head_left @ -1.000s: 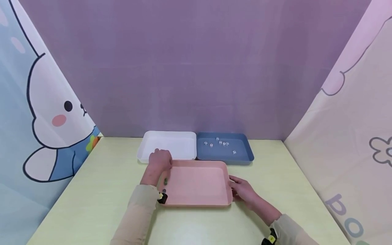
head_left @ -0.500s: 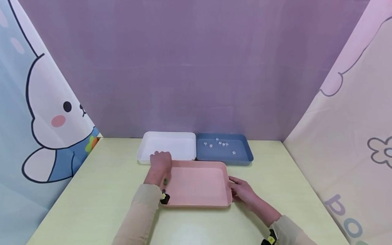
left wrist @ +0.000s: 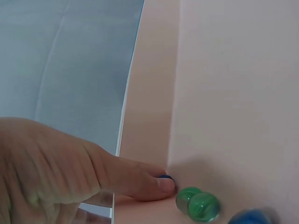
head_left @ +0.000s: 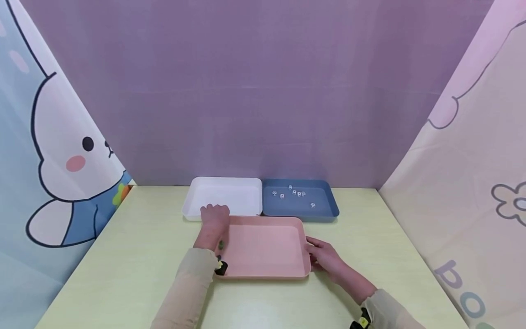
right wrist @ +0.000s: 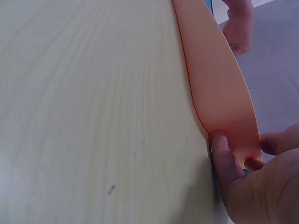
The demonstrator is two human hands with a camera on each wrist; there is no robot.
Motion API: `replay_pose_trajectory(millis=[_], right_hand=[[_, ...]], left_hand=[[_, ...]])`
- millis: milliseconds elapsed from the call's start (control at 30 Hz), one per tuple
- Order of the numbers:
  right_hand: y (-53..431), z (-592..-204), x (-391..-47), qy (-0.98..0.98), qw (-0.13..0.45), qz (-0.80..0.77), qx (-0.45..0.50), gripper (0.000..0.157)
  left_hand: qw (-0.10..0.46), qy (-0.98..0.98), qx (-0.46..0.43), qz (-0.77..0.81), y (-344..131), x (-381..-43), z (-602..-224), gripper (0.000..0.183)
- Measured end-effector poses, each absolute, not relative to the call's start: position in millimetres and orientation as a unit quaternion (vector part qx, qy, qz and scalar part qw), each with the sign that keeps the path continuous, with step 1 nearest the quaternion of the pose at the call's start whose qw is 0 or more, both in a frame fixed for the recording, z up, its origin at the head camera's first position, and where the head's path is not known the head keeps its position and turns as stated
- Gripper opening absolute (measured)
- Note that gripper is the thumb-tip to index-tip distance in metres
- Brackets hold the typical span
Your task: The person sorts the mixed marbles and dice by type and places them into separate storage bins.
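Observation:
In the left wrist view, my left hand (left wrist: 70, 163) reaches over the wall of the pink tray (head_left: 267, 246). Its thumb and a finger pinch a small blue marble (left wrist: 164, 176), mostly covered by the thumb. The other fingers lie outside the wall. Two green marbles (left wrist: 204, 206) and another blue marble (left wrist: 250, 217) rest beside the thumb. From the head view, this hand stands at the tray's far left corner and hides the pinched marble. My right hand (head_left: 327, 258) grips the tray's right edge, thumb low on the outside and fingertips over the rim.
Behind the pink tray, a white tray (head_left: 234, 196) stands on the left. Touching it on the right is a blue tray (head_left: 300, 208) with several small white dice (head_left: 313, 205). A purple curtain (head_left: 255, 91) rises behind the pale wooden table (head_left: 135, 256).
My left hand has drawn slightly toward me at the pink tray's far left corner, then stayed there. My right hand keeps its hold on the tray. The head view has shifted slightly.

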State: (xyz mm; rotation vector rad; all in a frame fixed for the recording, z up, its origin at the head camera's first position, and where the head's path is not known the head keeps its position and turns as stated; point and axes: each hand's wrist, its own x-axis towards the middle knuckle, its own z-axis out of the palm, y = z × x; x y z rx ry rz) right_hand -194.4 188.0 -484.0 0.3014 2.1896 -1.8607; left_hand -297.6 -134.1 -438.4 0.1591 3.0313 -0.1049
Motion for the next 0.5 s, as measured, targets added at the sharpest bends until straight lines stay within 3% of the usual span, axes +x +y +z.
replay_pose_trajectory(millis=[67,300,500], right_hand=[[188,-485,-194,0.752,0.126,-0.638,0.103,0.046],[188,-483,-193,0.759,0.122,-0.630,0.112,0.046],[186,-478,-191,0.757,0.123,-0.634,0.101,0.047]], left_hand=[[0.050,0.996,0.056,-0.042,-134,-297,-438,0.048],[0.029,0.995,0.099,-0.001,-128,-294,-432,0.001],[0.032,0.989,0.140,0.044,-127,-294,-425,0.024]])
